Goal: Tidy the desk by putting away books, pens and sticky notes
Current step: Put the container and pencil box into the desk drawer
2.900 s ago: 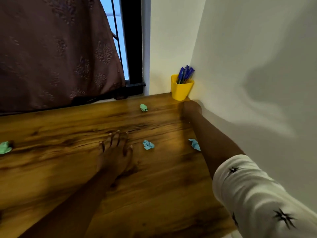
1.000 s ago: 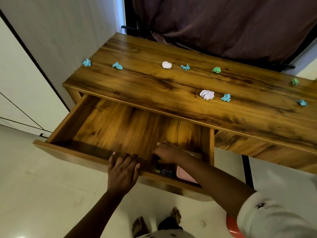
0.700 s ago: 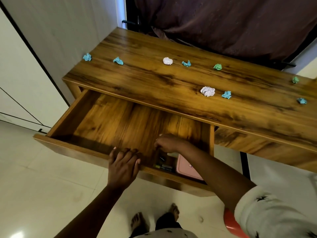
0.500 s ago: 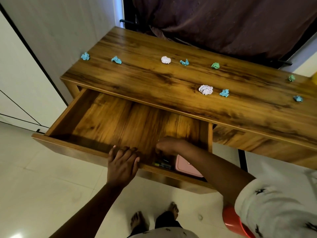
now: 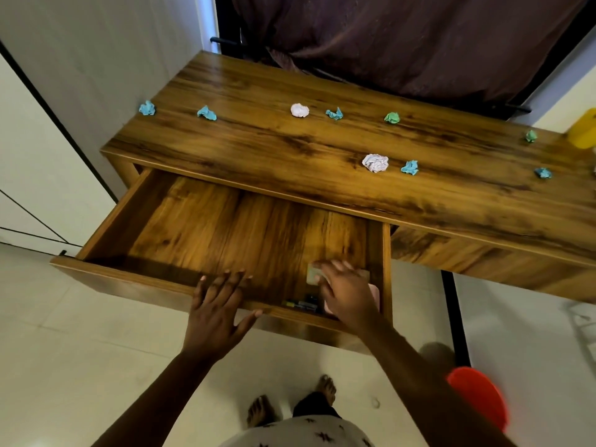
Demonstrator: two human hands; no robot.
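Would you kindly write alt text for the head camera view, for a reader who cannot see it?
A person stands over an open wooden desk drawer, left hand flat on its front edge, right hand inside the right front corner on a pale pad beside pens. Crumpled paper balls dot the desk top.

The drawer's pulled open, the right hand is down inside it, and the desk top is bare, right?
Not bare: the head view shows crumpled paper balls scattered over the desk top. The drawer is open, with the right hand inside it.
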